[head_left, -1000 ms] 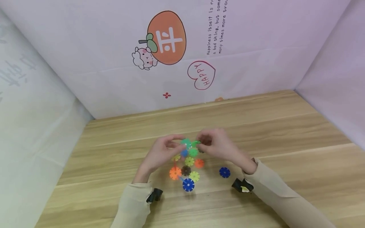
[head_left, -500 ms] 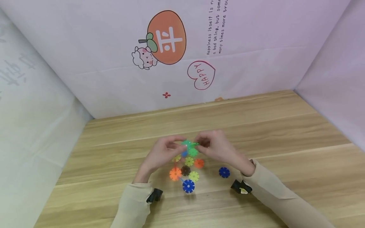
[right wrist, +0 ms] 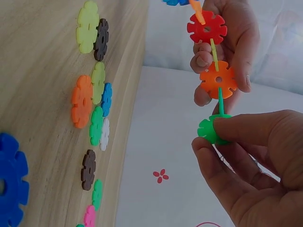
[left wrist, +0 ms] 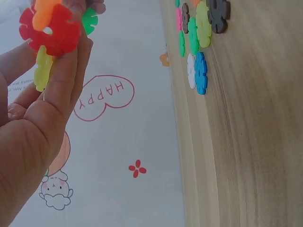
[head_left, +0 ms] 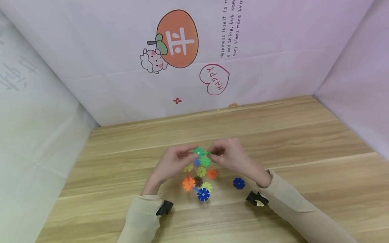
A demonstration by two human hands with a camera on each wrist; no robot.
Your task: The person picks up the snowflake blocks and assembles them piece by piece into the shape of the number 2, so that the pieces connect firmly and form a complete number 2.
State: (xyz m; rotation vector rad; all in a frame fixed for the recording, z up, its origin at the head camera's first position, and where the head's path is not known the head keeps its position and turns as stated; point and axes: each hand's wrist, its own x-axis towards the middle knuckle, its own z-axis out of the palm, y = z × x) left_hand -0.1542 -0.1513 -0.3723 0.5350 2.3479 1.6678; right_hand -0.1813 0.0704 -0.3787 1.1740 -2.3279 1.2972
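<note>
A chain of slotted plastic snowflake discs hangs from my left hand [head_left: 173, 163], whose thumb and fingers pinch it near its far end. In the right wrist view the chain shows a red disc [right wrist: 207, 29], an orange disc [right wrist: 218, 79] and an edge-on green disc [right wrist: 221, 101]. My right hand [head_left: 232, 155] pinches another green disc [right wrist: 207, 130] between thumb and fingers; it meets the chain's green disc edge to edge, at right angles. Whether their slots interlock is hard to tell. A blue disc [head_left: 203, 194] forms the chain's near end. Left fingers partly hide the chain.
Several loose discs lie on the wooden table [head_left: 121, 152], among them a dark blue disc [head_left: 239, 183] by the right wrist, a red-orange disc [head_left: 211, 174] and a brown disc [right wrist: 88, 170]. A printed white sheet [head_left: 121, 67] rises behind the table, with sheets at both sides.
The right hand's green disc has turned edge-on and come against the green disc in the left hand. The chain's near end has swung slightly right and away from me.
</note>
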